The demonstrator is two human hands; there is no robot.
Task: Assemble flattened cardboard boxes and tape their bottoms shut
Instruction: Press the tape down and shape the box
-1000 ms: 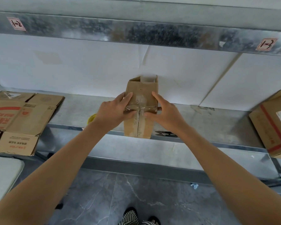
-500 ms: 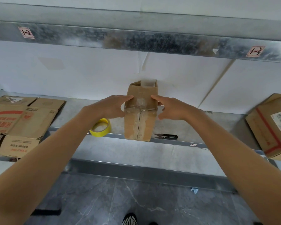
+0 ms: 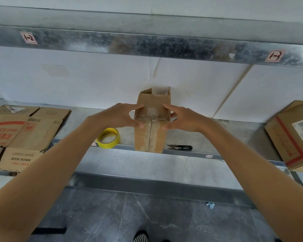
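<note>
One box point(image 3: 153, 137) gripped by left hand point(image 3: 115, 117) and right hand point(image 3: 187, 119), one tape roll point(image 3: 105, 145)

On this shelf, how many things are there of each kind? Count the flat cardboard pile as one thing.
Assembled boxes: 2, the taped box and the red-striped box
Flat cardboard pile: 1
Yellow tape roll: 1
Black snips: 1
Total: 5
</note>
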